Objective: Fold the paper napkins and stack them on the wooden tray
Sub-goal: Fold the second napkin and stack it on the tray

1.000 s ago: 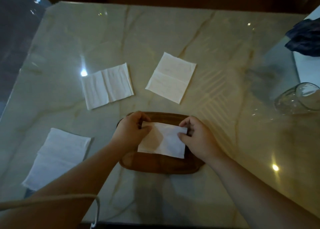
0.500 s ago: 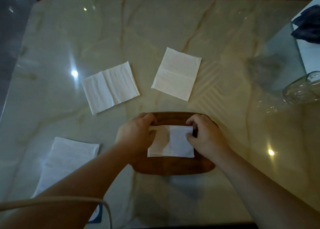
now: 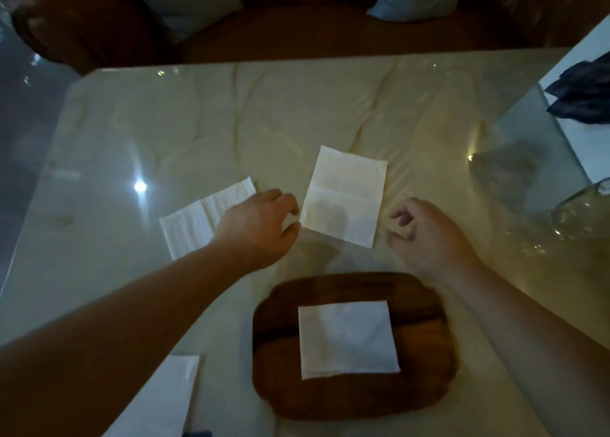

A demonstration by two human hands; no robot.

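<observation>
left hand [image 3: 260,228] curls at the napkin [image 3: 346,195] corner (grip unclear); right hand [image 3: 429,238] loosely curled, empty.

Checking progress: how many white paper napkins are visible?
4: folded napkin on the brown wooden tray; middle napkin between left hand and right hand; left napkin partly behind that left hand; near-left napkin, partly hidden.

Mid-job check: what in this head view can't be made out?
Left hand: fingertips motion-blurred; unclear whether it pinches the middle napkin.
Left napkin: right part hidden under that hand.
Near napkin: partly covered by the left forearm, cut off by the bottom edge.
Glass: cut off by the right edge.
Folded napkin on the tray: layer count unreadable from above.
</observation>
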